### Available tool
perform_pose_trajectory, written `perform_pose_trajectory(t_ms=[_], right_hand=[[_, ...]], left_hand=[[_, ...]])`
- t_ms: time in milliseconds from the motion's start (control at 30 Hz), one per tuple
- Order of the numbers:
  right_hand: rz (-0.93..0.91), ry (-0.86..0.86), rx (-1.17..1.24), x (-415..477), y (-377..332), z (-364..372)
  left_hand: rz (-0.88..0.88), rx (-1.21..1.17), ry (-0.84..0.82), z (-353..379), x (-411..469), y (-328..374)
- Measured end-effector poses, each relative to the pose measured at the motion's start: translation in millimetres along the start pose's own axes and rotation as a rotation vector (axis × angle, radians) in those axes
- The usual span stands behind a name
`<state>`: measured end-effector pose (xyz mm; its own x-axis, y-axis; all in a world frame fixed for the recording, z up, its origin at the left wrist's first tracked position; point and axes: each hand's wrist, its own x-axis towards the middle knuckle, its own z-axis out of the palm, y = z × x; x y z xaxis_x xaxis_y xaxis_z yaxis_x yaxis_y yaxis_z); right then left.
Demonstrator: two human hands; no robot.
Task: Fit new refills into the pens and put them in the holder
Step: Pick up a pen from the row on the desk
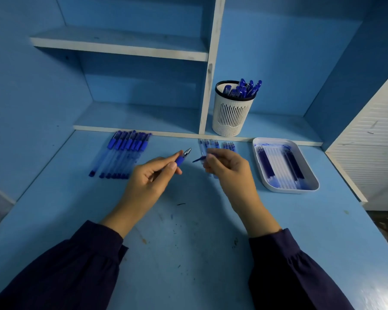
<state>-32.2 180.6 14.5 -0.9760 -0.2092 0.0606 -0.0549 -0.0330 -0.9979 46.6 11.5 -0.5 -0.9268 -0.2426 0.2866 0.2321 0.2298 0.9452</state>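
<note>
Desk (pixel 188 242): blue top, scuffed and flecked with ink, with a blue-and-white shelf unit (pixel 207 63) rising along its far edge.
Left hand (pixel 152 175): held above the desk, fingers curled and thumb pressed onto the pen front (pixel 183 156), a blue grip with a metal tip that points toward 1 o'clock.
Right hand (pixel 229 168): fingertips pinched together on a thin blue refill (pixel 198 158), whose free end points toward 9 o'clock at the metal tip. The two ends are near each other but apart. A clear tube shows just under this hand; I cannot tell whether it is held.
Sleeves (pixel 65 265): dark navy, entering from 6 o'clock.
Loose refills (pixel 208 144): two small bunches at 12 o'clock from the right hand, lying on the desk by the shelf lip.
Row of pens (pixel 123 153): at 10 o'clock from the left hand, laid side by side, blue grips at the far end.
Tray (pixel 314 186): white, at 3 o'clock from the right hand. More refills lie lengthwise in it, and blue ink is smeared at its far end.
Holder (pixel 232 117): white slotted cup with a black rim, at 12 o'clock beyond the loose refills. It stands on the low shelf in the right compartment, with blue pens upright inside, leaning right.
</note>
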Motion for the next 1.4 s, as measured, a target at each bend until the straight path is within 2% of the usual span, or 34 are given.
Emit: perform_pose_trajectory(t_ms=[67,167,300,400,500,567,633,700,800,1133,1267,1400], right_hand=[[-0.019,-0.043,-0.188,-2,6,2],[-0.152,-0.108,-0.461,-7,10,5],[-0.355,-0.105,-0.644,-12,16,11],[-0.389,-0.144,-0.734,-12,21,13],[-0.378,-0.094,-0.667,-14,18,12],[-0.258,-0.054,-0.494,-16,10,9],[-0.125,-0.087,-0.28,-20,1,5],[-0.105,-0.137,-0.172,-25,-6,4],[-0.153,-0.179,-0.223,-27,-5,6],[-0.398,-0.215,-0.329,-25,2,0],[-0.267,-0.23,-0.221,-27,-1,-2],[-0.194,-0.222,-0.335,-28,-1,-4]], left_hand=[[0.03,0.026,0.022,-1,-1,4],[0.031,0.054,0.075,-2,-1,3],[0.065,0.149,0.095,-4,-3,-1],[0.131,0.206,0.096,-3,-4,-3],[0.174,0.243,0.077,-4,-4,-5],[0.195,0.264,0.064,-5,-4,-7],[0.254,0.324,0.054,-6,-3,-7],[0.343,0.422,0.038,-6,-2,-8],[0.418,0.501,0.008,-5,-2,-10],[0.402,0.508,0.005,-6,-4,-10],[0.384,0.496,-0.012,-6,-4,-12],[0.374,0.494,-0.012,-6,-5,-12]])
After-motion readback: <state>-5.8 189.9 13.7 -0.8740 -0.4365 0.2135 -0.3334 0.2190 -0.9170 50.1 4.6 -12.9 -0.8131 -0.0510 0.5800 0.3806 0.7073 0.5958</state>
